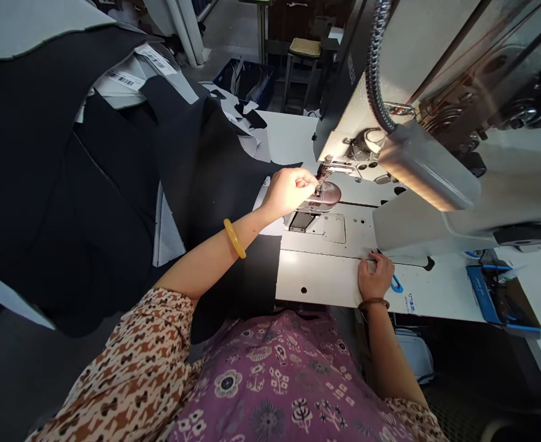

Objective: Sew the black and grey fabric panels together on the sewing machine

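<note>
On the counter (325,279), at the near side of the industrial sewing machine (408,230), the right hand (375,277) rests loosely, thumb a little apart from its fingers. The left hand (288,191) is by the machine's needle area, fingertips pressed together; whether they pinch thread cannot be told. Black fabric (215,184) spreads left of the machine, seemingly already laid out, while the fine handling looks unfinished. Beyond the machine stands a woven-seat stool (305,47).

Single head-worn view, facing forward and down, close over the sewing machine (408,224)
</note>
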Motion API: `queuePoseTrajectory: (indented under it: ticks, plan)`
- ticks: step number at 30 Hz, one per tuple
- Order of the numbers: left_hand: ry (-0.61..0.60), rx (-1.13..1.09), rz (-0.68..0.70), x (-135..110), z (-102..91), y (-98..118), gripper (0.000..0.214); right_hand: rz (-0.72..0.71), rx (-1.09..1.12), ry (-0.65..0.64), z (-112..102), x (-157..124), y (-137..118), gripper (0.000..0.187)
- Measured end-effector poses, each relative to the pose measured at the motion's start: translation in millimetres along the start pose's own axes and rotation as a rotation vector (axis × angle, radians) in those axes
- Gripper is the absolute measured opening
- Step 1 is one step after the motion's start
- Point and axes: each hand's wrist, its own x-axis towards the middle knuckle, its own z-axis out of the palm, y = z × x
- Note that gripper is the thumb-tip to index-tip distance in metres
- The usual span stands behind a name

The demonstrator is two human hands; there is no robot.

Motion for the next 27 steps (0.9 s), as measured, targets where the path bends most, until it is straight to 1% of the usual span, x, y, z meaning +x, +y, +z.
queuePoseTrajectory:
  ticks: [8, 21, 27]
  plan:
    - [-0.002, 0.021, 0.007, -0.6, 0.6, 2.0, 0.014, 0.028, 0.006, -0.006, -1.2, -0.2, -2.9, 0.026]
    - [0.012, 0.04, -0.002, -0.8, 1.5, 0.8, 0.01, 0.025, 0.001, -0.02, -1.8, 0.5, -1.5, 0.028]
    - [0.016, 0.047, 0.019, -0.1, 2.9, 1.6, 0.012, 0.023, 0.0, -0.016, -0.1, 0.6, 0.5, 0.026]
